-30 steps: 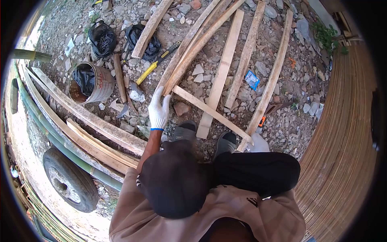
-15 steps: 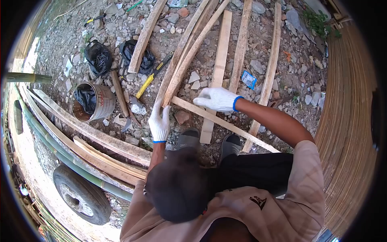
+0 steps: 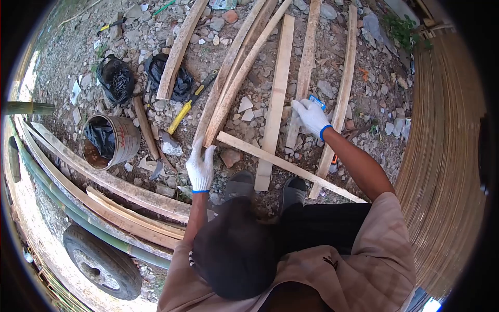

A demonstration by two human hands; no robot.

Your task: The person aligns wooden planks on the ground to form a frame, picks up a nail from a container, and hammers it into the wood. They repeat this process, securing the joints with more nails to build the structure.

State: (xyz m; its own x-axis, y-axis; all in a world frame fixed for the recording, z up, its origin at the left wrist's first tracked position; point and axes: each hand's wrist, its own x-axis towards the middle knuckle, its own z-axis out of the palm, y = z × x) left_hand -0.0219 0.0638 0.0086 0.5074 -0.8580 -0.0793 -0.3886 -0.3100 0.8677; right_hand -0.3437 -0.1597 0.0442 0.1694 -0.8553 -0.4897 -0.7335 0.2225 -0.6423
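Left hand [image 3: 200, 171] at bundled planks [image 3: 223, 96], right hand [image 3: 311, 117] over mottled plank [image 3: 307, 52]

The left arm reaches straight forward; the right bends inward at the elbow, its hand angled leftward. Left thumb and fingers are parted at the bundle's near end; whether they grip is unclear. A pale strip [image 3: 286, 165] lies crosswise nearer the feet. The right fingers are bent at the mottled plank; contact cannot be told. Leftmost, a bucket [image 3: 127, 140] contains black plastic [image 3: 102, 136]; beyond, an open black bag [image 3: 106, 78] contains thin, nail-like pieces [image 3: 121, 82]. Right of it, another black bag's [image 3: 183, 86] contents are unclear.
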